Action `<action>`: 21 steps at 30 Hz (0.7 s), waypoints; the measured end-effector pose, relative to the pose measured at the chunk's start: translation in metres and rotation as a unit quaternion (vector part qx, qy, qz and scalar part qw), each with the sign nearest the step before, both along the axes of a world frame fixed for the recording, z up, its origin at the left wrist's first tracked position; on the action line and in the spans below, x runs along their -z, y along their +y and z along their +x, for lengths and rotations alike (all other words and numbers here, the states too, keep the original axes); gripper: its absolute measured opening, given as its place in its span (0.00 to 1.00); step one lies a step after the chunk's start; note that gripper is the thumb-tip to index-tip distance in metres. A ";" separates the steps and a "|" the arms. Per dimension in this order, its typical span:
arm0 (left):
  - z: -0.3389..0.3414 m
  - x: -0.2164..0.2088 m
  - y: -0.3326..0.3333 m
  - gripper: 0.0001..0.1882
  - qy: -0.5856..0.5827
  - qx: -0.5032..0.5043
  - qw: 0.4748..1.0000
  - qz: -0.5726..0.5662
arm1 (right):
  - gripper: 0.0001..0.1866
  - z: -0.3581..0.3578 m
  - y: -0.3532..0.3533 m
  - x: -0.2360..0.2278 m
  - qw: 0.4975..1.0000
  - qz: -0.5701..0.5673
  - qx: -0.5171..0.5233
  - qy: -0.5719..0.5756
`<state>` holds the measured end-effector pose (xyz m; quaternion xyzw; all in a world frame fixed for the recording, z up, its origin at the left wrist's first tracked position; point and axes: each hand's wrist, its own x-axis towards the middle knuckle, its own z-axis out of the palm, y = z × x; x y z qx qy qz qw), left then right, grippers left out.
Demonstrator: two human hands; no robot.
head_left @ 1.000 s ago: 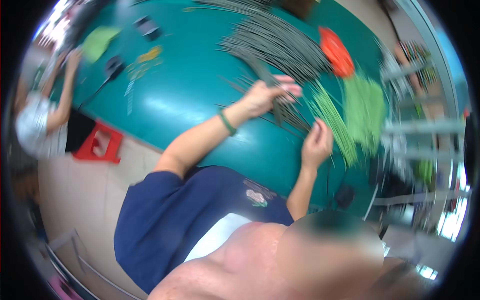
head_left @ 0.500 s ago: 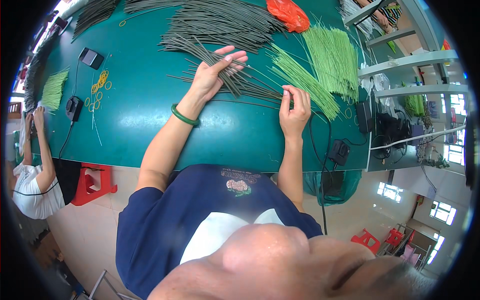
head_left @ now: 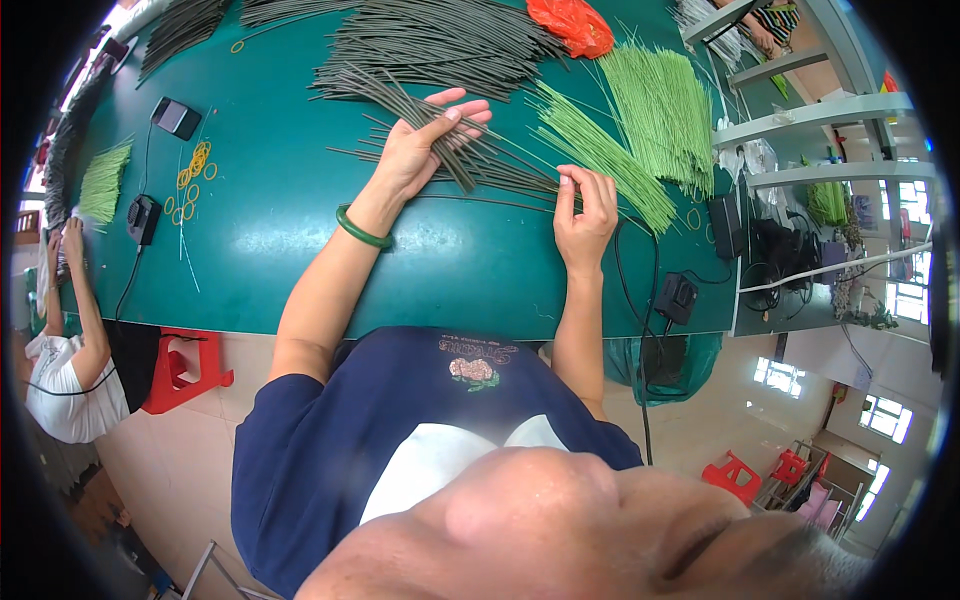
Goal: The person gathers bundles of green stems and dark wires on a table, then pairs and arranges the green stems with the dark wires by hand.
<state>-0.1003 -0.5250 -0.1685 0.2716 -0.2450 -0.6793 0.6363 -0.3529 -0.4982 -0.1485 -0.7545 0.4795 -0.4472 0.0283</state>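
My left hand [head_left: 425, 140], with a green bangle on its wrist, grips a small bundle of thin dark stems [head_left: 388, 98]. The thumb presses across them while the fingers stretch out beneath. More dark stems [head_left: 505, 176] lie loosely spread on the table, running from below the left hand toward the right. At their right ends my right hand [head_left: 587, 215] is closed, thumb and forefinger pinched on a dark stem; the exact number between the fingertips is hidden. Just past that hand lies a bunch of thin light-green stems [head_left: 605, 160].
A big pile of dark stems [head_left: 430, 45] lies at the back of the green table [head_left: 270, 270], beside a red plastic bag [head_left: 572, 27]. Light-green stems [head_left: 660, 115] are piled right. Yellow rubber bands [head_left: 197, 160] and small black devices [head_left: 176, 117] lie left. A co-worker's hands [head_left: 72, 245] are far left.
The whole view has shifted very slightly up and left. Both hands keep nearly the same pose and grip.
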 end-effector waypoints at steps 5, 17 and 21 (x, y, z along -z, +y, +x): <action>0.013 -0.003 0.007 0.22 -0.066 0.002 0.998 -0.025 | 0.06 0.012 -0.004 0.002 1.000 0.002 -0.027 -0.004; 0.003 -0.001 0.018 0.15 0.001 -0.001 0.998 -0.067 | 0.13 -0.021 0.013 0.001 0.995 0.097 -0.008 0.027; -0.008 -0.001 0.020 0.15 -0.008 0.025 0.997 -0.073 | 0.13 0.001 0.012 -0.001 0.988 0.139 -0.047 -0.045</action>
